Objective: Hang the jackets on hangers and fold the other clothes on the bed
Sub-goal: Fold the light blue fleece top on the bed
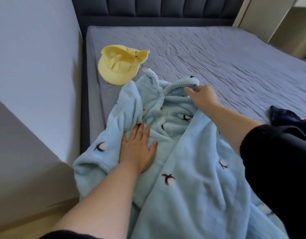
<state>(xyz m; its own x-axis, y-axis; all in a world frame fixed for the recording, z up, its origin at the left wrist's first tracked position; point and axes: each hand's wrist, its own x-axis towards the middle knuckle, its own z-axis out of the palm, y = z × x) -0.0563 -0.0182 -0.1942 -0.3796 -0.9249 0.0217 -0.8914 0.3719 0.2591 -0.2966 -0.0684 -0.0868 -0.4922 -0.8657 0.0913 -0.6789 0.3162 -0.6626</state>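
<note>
Over the near edge of the bed [217,57] the blue fleece jacket [192,169] lies spread. The left hand [138,149], fingers straight and apart, presses it flat, likely as an anchor. Farther up, the right hand [202,99] pinches the zipped collar, seemingly to straighten it. Beyond, by the left edge, sits a yellow cap [117,66], and a dark garment [283,116] lies to the right. Neither obstructs.

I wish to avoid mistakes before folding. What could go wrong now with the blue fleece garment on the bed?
The blue fleece garment hangs partly over the edge of the bed; it may slide off if the left hand lifts.
The right hand pinches only the zipper edge; a pull could bunch the crumpled front.
The yellow cap lies close and might be swept along.
</note>
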